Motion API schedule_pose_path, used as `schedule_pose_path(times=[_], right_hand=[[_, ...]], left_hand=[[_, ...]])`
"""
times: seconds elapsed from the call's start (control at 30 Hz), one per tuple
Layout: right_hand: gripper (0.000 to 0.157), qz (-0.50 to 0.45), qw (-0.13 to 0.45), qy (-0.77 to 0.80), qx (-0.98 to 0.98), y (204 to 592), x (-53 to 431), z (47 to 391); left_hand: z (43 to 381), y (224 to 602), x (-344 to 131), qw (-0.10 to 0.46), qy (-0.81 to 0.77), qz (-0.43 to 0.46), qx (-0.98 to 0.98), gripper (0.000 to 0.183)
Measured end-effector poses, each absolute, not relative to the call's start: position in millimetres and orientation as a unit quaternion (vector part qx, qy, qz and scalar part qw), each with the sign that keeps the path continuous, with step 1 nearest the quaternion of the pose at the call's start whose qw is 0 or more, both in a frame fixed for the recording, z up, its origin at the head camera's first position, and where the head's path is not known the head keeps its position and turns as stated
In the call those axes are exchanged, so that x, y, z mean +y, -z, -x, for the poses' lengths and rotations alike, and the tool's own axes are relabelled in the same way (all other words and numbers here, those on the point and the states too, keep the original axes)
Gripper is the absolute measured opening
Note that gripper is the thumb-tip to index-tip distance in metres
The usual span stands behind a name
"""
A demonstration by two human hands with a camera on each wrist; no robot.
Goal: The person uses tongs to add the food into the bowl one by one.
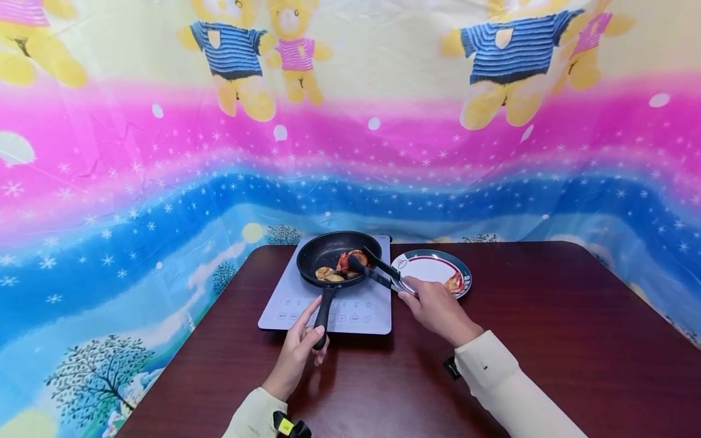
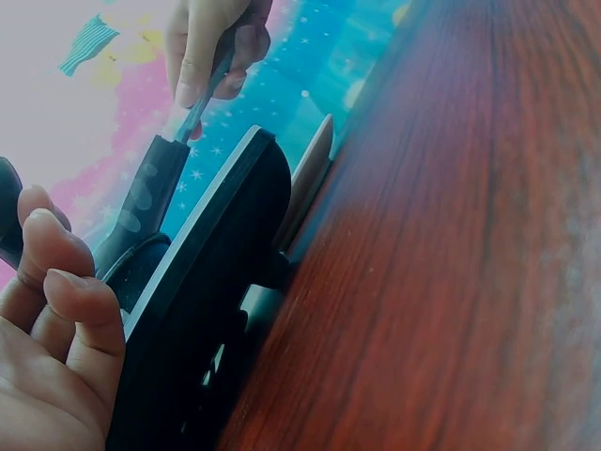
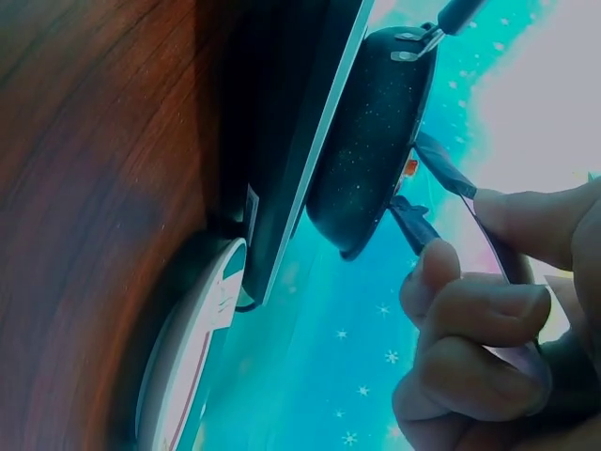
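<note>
A black frying pan (image 1: 316, 248) sits on a white induction cooktop (image 1: 279, 298). My left hand (image 1: 296, 353) grips the pan by its black handle (image 1: 325, 311); in the left wrist view the left fingers (image 2: 80, 301) are curled. Black tongs (image 1: 381, 277) are held in my right hand (image 1: 440, 310), thumb and fingers on both arms. Their tips reach into the pan at a reddish cooked piece of food (image 1: 345, 260). Browned slices (image 1: 328, 275) lie beside it. From the right wrist view, the pan's wall (image 3: 371, 132) hides most of the food.
Right of the cooktop, a white plate (image 1: 424, 272) with a dark green rim carries a small reddish-yellow food piece (image 1: 453, 282). Both stand on a dark brown wooden table (image 1: 547, 316). A printed curtain with bears (image 1: 350, 140) hangs behind the table.
</note>
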State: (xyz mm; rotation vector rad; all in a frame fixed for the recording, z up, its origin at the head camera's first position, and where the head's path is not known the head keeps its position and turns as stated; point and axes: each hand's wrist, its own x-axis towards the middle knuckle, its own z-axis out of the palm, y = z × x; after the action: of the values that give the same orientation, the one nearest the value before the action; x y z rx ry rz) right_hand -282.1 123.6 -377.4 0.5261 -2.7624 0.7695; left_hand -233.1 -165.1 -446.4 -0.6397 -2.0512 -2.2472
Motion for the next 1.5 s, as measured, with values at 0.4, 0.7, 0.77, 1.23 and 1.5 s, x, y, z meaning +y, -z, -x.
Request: schedule_pose_path(times=[0.4, 0.7, 0.77, 1.23, 1.5], right_hand=[[0.041, -0.160, 0.090, -0.302, -0.935, 367, 138, 285], [0.057, -0.124, 0.073, -0.303, -0.942, 340, 178, 284], [0.057, -0.112, 0.060, -0.291, -0.948, 334, 190, 283], [0.038, -0.029, -0.037, -0.201, -0.978, 318, 240, 267], [0.038, -0.017, -0.057, -0.166, -0.984, 322, 227, 268]], left_hand=[[232, 445, -165, 0.017, 0.720, 0.205, -0.663, 0.055], [234, 445, -165, 0.014, 0.718, 0.204, -0.666, 0.055], [234, 445, -165, 0.013, 0.719, 0.202, -0.665, 0.055], [232, 444, -165, 0.014, 0.720, 0.206, -0.663, 0.055], [233, 445, -165, 0.015, 0.719, 0.204, -0.665, 0.055]])
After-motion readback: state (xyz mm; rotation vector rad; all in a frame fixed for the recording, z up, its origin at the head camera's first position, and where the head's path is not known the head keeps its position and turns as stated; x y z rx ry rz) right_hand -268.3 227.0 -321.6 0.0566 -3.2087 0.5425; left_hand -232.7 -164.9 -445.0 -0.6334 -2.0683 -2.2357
